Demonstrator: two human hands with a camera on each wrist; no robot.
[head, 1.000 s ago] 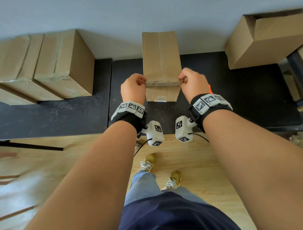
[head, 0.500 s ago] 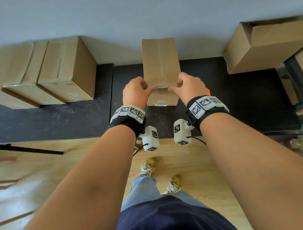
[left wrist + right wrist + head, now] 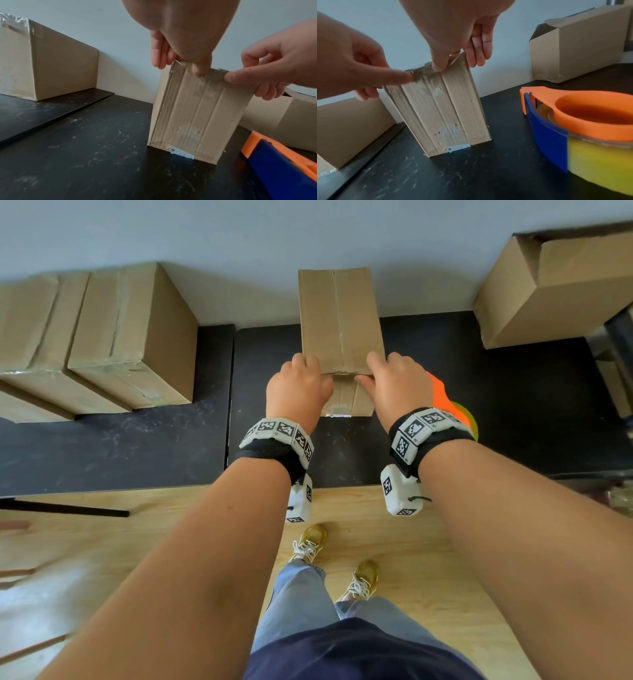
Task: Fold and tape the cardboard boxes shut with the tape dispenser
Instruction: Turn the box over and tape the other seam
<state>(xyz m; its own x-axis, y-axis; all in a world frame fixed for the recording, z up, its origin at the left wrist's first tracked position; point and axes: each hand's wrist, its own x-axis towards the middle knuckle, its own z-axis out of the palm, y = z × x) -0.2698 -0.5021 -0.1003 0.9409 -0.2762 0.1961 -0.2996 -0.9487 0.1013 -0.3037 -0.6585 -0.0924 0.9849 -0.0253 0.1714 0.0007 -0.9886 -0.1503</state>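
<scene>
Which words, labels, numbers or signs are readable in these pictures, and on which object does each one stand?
No readable text anywhere.
White sticker at the bottom edge of the narrow cardboard box: small dark marks, too blurred to read.
Wrist bands and wrist camera housings: black-and-white square code patterns, no letters or numbers.
Tape dispenser and the other boxes: no print visible.
</scene>
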